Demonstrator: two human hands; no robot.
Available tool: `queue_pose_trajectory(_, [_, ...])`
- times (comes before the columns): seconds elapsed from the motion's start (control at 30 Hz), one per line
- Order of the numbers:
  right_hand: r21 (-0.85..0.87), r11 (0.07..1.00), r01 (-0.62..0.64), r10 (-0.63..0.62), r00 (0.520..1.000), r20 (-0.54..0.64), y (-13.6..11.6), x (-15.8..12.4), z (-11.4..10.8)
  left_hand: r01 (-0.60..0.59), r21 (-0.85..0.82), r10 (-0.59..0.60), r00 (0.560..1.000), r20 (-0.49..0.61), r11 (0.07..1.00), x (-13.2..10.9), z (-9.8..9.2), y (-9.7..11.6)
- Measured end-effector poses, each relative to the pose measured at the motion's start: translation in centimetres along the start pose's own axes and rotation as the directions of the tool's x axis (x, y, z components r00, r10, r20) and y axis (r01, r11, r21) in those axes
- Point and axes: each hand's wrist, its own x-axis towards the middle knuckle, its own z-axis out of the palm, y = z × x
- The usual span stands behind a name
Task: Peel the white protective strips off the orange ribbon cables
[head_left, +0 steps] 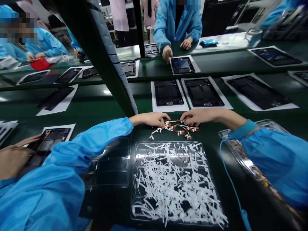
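My left hand (156, 119) and my right hand (199, 116) are stretched out over a small pile of flex cables (179, 127) on the dark green bench. The cables are thin, orange-brown and white, with white tabs on them. Both hands have bent fingers pinched at the pile, and a pale strip of one cable runs between them. The fingertips are partly hidden. Nearer to me lies a clear plastic tray (133, 192) strewn with many curled white strips (175, 186).
At left is another clear tray (108, 163), at right a tray of brownish parts (240, 150) under my forearm. A blue cord (231, 179) hangs from my right wrist. Black tablet housings (168, 93) lie on white sheets beyond. A slanted post (103, 54) stands ahead. Co-workers' hands (167, 54) are nearby.
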Motion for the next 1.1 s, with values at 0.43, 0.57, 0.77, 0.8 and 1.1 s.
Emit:
queue_pose_trajectory(0.43, [-0.208,0.839,-0.503,0.127,0.553,-0.824,2.7,-23.7,5.4,-0.174,0.277,0.217,0.967,-0.133,0.945,-1.0,2.1,6.2])
queue_pose_trajectory(0.57, [-0.122,0.747,-0.653,0.223,0.419,-0.880,5.1,-22.6,15.4,-0.501,0.371,0.537,0.844,0.009,0.782,4.1,5.2,12.2])
queue_pose_trajectory(0.77, [-0.091,0.670,-0.736,0.239,0.331,-0.913,6.6,-19.3,18.4,-0.652,0.622,0.705,0.676,0.216,0.434,12.4,10.4,18.1])
queue_pose_trajectory(0.8, [-0.103,0.668,-0.737,0.225,0.331,-0.916,6.9,-19.6,18.1,-0.629,0.688,0.711,0.664,0.233,0.362,13.4,11.1,18.5])
queue_pose_trajectory(1.1, [-0.108,0.677,-0.728,0.152,0.281,-0.947,10.5,-23.5,19.8,-0.626,0.772,0.734,0.575,0.361,0.111,18.2,14.0,19.5])
